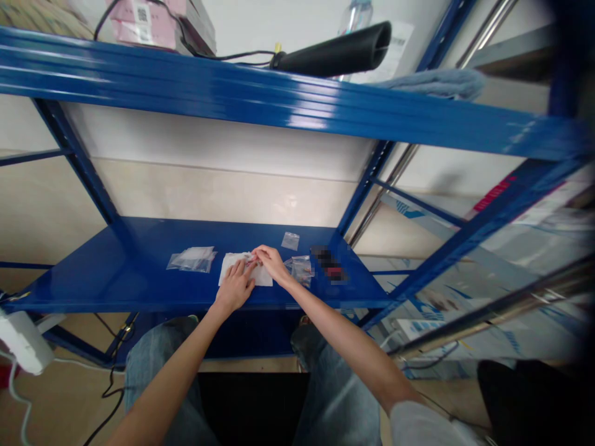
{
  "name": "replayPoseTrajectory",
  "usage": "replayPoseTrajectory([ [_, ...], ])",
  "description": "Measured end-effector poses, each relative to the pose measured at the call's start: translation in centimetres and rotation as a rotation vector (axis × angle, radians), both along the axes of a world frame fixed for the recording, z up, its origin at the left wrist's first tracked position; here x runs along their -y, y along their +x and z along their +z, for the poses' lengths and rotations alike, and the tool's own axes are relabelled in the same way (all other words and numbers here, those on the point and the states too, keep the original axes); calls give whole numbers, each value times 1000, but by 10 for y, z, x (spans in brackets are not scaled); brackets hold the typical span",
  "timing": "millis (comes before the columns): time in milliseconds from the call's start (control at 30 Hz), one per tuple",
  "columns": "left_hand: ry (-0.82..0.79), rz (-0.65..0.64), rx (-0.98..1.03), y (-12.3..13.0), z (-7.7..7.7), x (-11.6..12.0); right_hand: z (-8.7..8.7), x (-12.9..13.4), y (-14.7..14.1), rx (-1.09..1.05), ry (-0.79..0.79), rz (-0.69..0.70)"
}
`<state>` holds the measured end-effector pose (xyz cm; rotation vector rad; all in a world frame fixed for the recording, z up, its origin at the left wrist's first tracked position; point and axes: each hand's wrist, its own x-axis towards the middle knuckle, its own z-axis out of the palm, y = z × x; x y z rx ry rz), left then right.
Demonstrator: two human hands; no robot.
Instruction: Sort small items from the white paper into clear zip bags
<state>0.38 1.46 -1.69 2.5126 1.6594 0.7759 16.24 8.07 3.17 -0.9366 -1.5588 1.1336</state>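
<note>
A white sheet [264,278] lies on the blue shelf [144,248] in front of me. My left hand [235,286] rests on the sheet with its fingers spread. At the sheet's upper right, my right hand [272,261] has its fingers pressed together over something small that I cannot make out. Both hands are close together, near some small dark items on the sheet. Clear plastic bags [193,259] lie to the left. Right of my right hand are filled small bags [302,269], with one small clear bag [290,240] behind them.
A dark, blurred-out object [329,263] lies at the right of the shelf. An upper blue beam [232,93] crosses above, carrying a black tube [337,51] and a pink box [144,23]. A white power strip [25,342] hangs at the lower left.
</note>
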Motion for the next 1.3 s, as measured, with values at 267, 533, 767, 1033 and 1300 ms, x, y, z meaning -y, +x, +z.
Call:
replayPoseTrajectory([
  [267, -31, 25, 143, -15, 18, -50, 13, -8, 85, 42, 112, -338],
  [533, -153, -79, 22, -10, 29, -110, 10, 10, 114, 144, 193, -320],
  [767, -109, -47, 30, -14, 23, -112, 5, 24, 143, 151, 212, -395],
  [1033, -92, -15, 42, -21, 23, -109, -9, 23, 147, 332, 252, -364],
  [1300, -52, -56, 64, -22, 24, -108, -10, -3, 115, 537, 360, -375],
])
